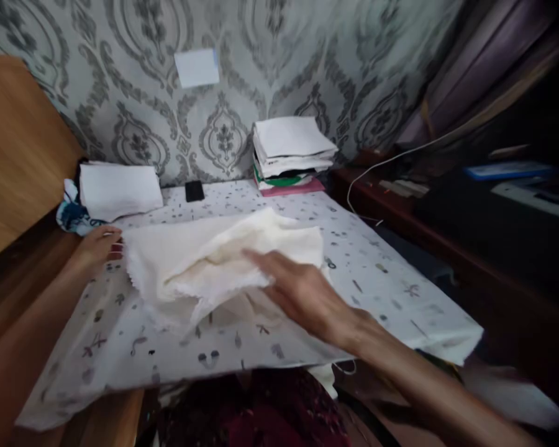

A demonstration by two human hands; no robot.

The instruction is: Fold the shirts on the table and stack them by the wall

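A cream cloth (228, 248) with frayed edges lies rumpled on the table, its front part folded and creased. My right hand (302, 288) reaches over the cloth's right part, fingers stretched toward its middle and touching it; motion blurs the fingertips. A frayed edge of the cloth passes between those fingers and the thumb. At the cloth's left edge rests my left hand (97, 245), its fingers extended and partly hidden from view. Beneath both hands is a white patterned table cover (168, 354).
Behind the cloth stand a white folded stack (121, 189), a black phone-like object (194, 191) and a taller pile of white sheets (293, 139). A blue-and-white bundle (74, 211) sits far left, near a wooden panel (23, 143). A white cable (400, 154) hangs at the right.
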